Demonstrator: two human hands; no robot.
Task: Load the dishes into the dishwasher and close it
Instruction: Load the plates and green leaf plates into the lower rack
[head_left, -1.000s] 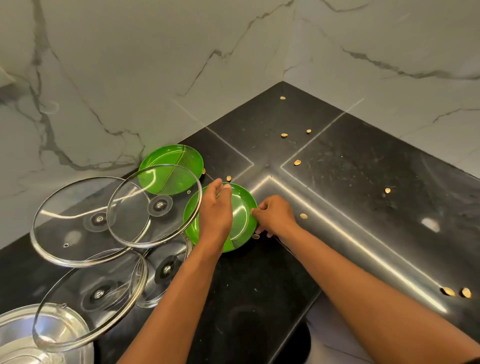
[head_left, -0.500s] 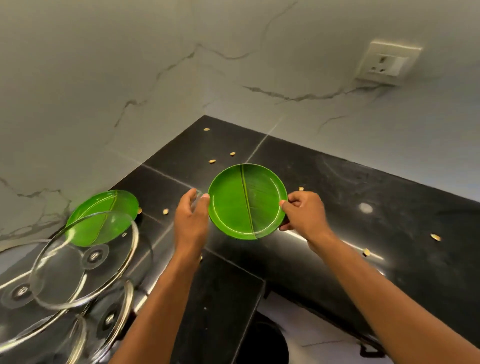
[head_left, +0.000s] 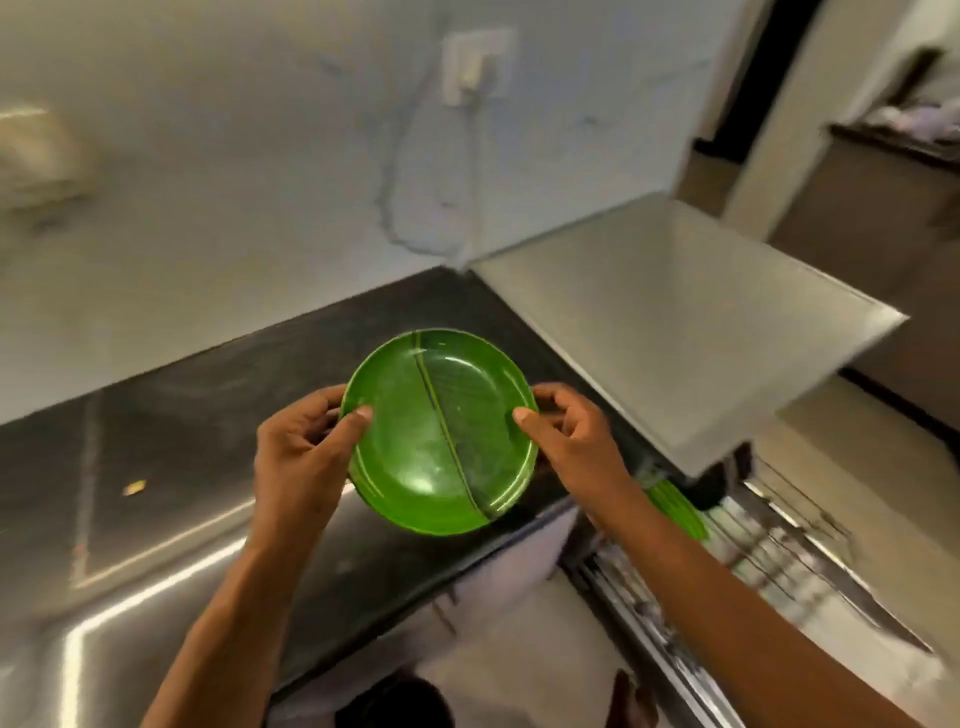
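Observation:
A round green plate with a leaf-vein line across it hangs in the air above the black counter. My left hand grips its left rim, thumb on top. My right hand grips the right rim the same way. To the lower right, a pulled-out dishwasher rack of wire shows, with another green plate standing in it just beyond my right wrist. The frame is blurred by motion.
A grey appliance top juts out to the right of the counter, above the rack. The marble wall carries a white socket. A small seed lies on the counter at left. Floor shows below the counter edge.
The plate has been lifted off the counter and carried right, now held by both hands. My view has swung right: the glass lids are gone from sight and the dishwasher rack has appeared.

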